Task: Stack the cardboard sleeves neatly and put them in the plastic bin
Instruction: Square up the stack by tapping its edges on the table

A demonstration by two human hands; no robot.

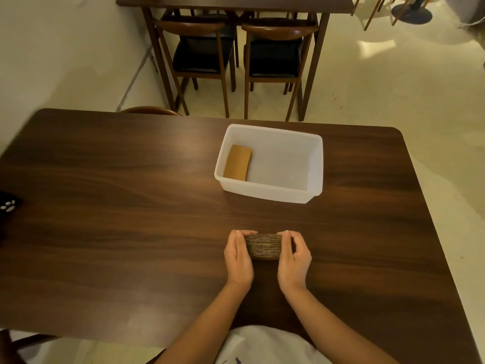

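A stack of brown corrugated cardboard sleeves (264,246) stands on the dark wooden table (131,206) near its front edge. My left hand (238,256) presses against the stack's left end and my right hand (294,254) against its right end, so both hands grip it between them. Beyond the stack, toward the table's far edge, sits a white translucent plastic bin (313,164). One flat brown cardboard sleeve (238,162) lies inside the bin against its left wall.
A small black object with white marks (8,206) lies at the table's left edge. Behind the table stand two wooden chairs (275,59) with dark seats, pushed under another table (233,1). A chair back (151,110) peeks over the far edge.
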